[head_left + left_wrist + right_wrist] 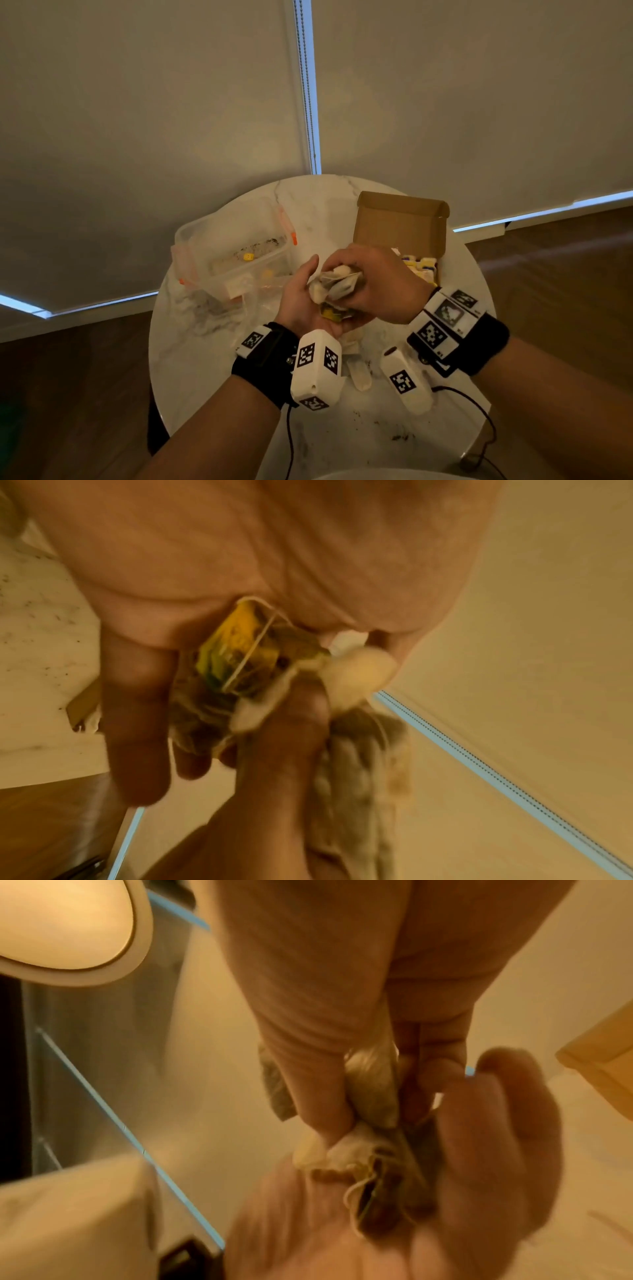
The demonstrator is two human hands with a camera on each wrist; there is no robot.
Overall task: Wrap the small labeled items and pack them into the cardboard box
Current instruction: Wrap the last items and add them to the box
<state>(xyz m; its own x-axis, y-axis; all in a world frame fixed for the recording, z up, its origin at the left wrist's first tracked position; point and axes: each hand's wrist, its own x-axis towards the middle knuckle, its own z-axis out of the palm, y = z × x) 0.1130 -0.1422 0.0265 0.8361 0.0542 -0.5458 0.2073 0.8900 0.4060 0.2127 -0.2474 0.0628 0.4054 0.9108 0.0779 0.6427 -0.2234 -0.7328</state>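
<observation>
A bundle of tea bags (334, 291) with a yellow label (236, 647) and a thin string round it sits between both hands above the table. My left hand (308, 305) lies palm up under it, fingers (507, 1123) cupped round the bundle. From above, my right hand (373, 277) pinches the pale papery bags (373, 1096) between thumb and fingers. The cardboard box (400, 222) stands open at the back right, just behind my right hand. Several yellow-labelled items (421, 265) lie inside it.
A clear plastic container (233, 246) with orange clips sits at the back left of the round marble table (191, 359), with crumpled clear plastic (219, 301) in front. Pale strips (359, 375) lie near my wrists. Dark crumbs dot the table's front.
</observation>
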